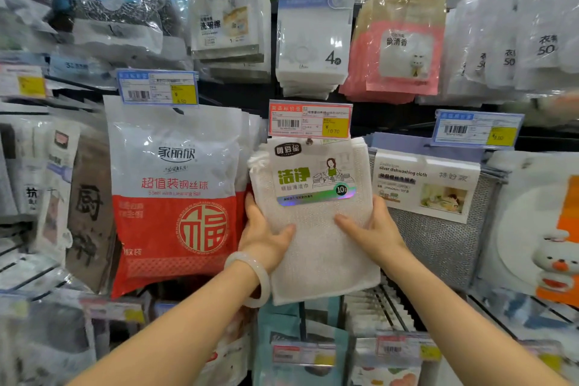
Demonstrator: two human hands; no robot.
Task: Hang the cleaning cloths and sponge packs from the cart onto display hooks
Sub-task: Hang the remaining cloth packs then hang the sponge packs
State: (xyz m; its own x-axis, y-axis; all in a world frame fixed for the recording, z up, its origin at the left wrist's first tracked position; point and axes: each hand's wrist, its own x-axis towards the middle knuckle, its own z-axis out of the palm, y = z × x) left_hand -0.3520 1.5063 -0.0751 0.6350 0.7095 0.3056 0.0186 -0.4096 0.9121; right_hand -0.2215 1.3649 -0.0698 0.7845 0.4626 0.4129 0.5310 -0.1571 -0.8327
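A pack of white mesh cleaning cloths (316,247) with a green-lettered card label hangs at the centre of the display. Its top hole sits at a hook tip (309,142) just under a red price tag (310,120). My left hand (263,232) grips the pack's left edge, thumb across the front and fingers behind. On the pack's right edge my right hand (372,229) holds it the same way. More cloths of this kind hang behind the front pack.
A red and white steel wool bag (175,197) hangs directly left. A silver dishwashing cloth pack (438,213) hangs to the right. White sponge packs (313,31) and pink packs (398,53) hang above. More hooks with packs fill the rows below.
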